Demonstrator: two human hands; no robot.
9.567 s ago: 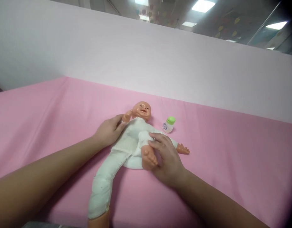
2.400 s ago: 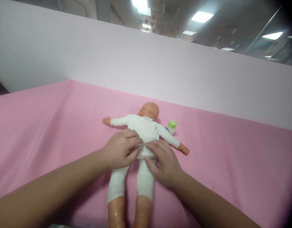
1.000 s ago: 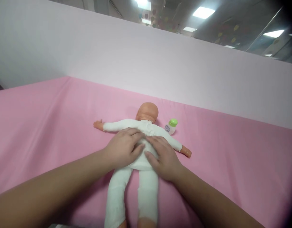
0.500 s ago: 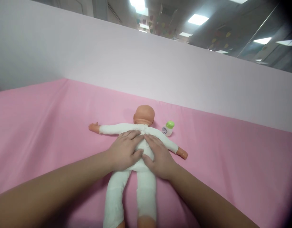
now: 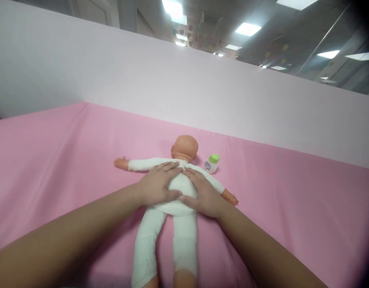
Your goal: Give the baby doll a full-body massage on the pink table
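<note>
Pink sheeting, lightly creased, covers the work surface from the left edge to the right, with a plain white wall rising behind it. At far left the bare left forearm enters from the lower corner and runs inward. Beyond it, one arm of the doll extends sideways along the sheet, its small plastic hand uncovered. Next comes the left hand, laid palm down on the left side of the doll's back; its fingers are extended and lie close together, the thumb is spread toward the midline, and nothing is gripped. At centre, the doll lies prone on the sheet, the bald back of its head pointing away from the viewer, its trunk and limbs clad in white cloth, its two legs parted toward the lower edge. To the right, the right hand rests in mirrored position on the other side of the back, fingers likewise straight, thumb held apart, grasping nothing; whether the two thumb tips meet cannot be told. Farther right, a small translucent bottle with a green cap stands just beyond the doll's other arm, which slants outward beside the right forearm.
</note>
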